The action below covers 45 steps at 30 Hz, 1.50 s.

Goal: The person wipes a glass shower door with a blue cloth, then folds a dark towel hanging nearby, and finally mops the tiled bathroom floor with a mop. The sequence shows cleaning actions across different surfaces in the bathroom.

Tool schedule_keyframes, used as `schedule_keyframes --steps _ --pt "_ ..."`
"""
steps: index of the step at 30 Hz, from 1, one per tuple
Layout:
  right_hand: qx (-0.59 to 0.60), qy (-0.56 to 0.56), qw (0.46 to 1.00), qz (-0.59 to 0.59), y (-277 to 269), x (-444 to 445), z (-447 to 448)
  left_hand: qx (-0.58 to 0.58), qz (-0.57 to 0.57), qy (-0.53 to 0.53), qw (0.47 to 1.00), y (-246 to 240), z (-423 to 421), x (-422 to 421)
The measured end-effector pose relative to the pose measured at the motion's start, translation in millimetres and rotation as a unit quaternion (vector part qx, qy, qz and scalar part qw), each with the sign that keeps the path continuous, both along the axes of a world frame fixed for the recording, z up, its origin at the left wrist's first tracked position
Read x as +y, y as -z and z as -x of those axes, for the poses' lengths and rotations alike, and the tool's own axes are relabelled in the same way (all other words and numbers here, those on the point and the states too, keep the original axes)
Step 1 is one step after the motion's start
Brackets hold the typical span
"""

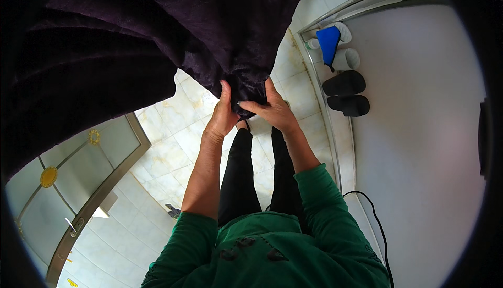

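A large dark purple plush cloth (pixel 204 21) hangs in folds across the top and upper left of the view. Its gathered lower end is between my two hands in front of my legs. My left hand (pixel 223 111) grips the left side of this bunched end, thumb pointing up. On the other side, my right hand (pixel 275 109) holds the same bunch, with its thumb lying across the front of the fabric. Folds of cloth hide some of my fingertips.
A framed glass door (pixel 94 162) with gold ornaments stands at left. Along the metal-edged ledge on the right are black slippers (pixel 346 83), white slippers (pixel 347 59), a blue cloth item (pixel 329 42) and a small white container (pixel 312 44). A black cable (pixel 379 221) runs at lower right.
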State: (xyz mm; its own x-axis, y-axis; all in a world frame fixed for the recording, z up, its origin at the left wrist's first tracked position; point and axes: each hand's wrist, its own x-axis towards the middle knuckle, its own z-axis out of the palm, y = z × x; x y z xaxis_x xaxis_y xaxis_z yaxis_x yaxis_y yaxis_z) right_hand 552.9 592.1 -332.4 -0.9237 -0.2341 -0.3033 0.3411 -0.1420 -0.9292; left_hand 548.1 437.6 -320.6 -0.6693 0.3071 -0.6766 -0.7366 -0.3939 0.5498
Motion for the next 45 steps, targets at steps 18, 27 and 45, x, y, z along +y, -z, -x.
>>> schedule_keyframes --steps 18,27,45 --pt "-0.105 0.163 0.976 0.095 -4.3 5.3 -2.3 0.062 -0.162 0.45 0.876 19.0 -3.3 -45.1" --pt "-0.324 0.106 0.842 0.419 -43.8 13.5 -25.8 0.008 -0.386 -0.225 0.894 82.8 29.9 -13.2" --pt "0.042 0.066 0.997 -0.021 24.2 22.1 -33.7 0.055 -0.388 -0.162 0.906 52.2 -3.0 -29.8"
